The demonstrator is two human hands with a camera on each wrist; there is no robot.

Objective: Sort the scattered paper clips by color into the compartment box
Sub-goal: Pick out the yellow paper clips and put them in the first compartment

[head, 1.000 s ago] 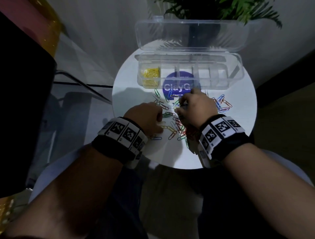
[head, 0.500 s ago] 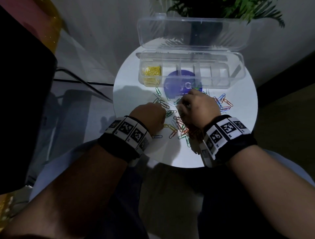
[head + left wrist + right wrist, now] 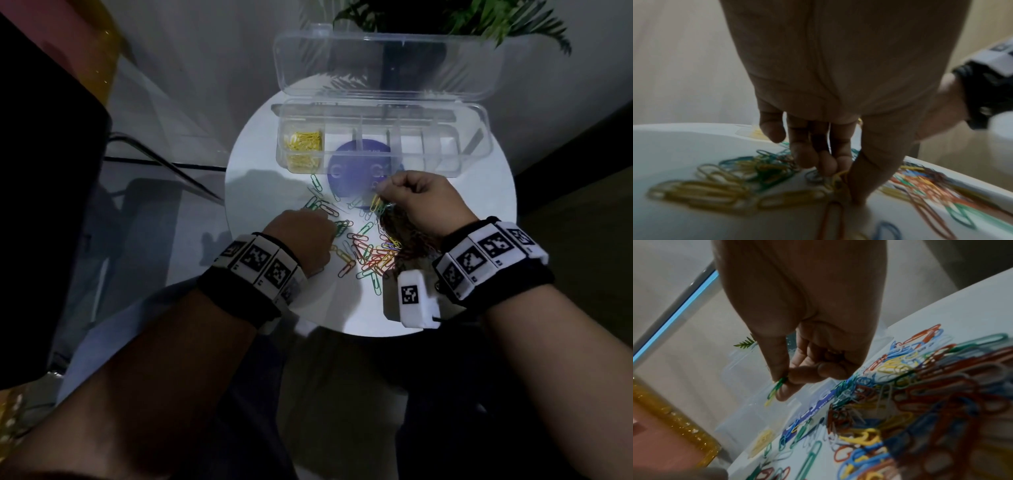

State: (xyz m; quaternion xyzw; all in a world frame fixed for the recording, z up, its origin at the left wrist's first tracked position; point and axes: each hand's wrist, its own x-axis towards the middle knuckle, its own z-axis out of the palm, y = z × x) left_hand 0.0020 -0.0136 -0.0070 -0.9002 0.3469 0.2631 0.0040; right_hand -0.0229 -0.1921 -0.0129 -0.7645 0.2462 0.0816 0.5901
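Paper clips of many colours (image 3: 373, 253) lie scattered in the middle of a round white table (image 3: 267, 178). Behind them stands a clear compartment box (image 3: 383, 169) with its lid (image 3: 387, 61) swung up. Only its leftmost compartment is filled, with yellow clips (image 3: 305, 140). My right hand (image 3: 385, 195) is lifted above the pile, just in front of the box. In the right wrist view its thumb and forefinger (image 3: 783, 381) pinch a green clip (image 3: 774, 389) with a yellow end showing below. My left hand (image 3: 301, 233) is down on the table, where its fingertips (image 3: 840, 178) pinch a yellow clip (image 3: 838, 176).
A green plant (image 3: 479, 17) stands behind the box. A glass surface with a dark frame (image 3: 154, 137) lies left of the table, and a gold-edged object (image 3: 674, 418) beyond it. A white marker block (image 3: 411, 298) hangs under my right wrist above the table's near edge.
My right hand has risen off the pile and moved toward the box with clips pinched. My left hand stays low at the left side of the pile.
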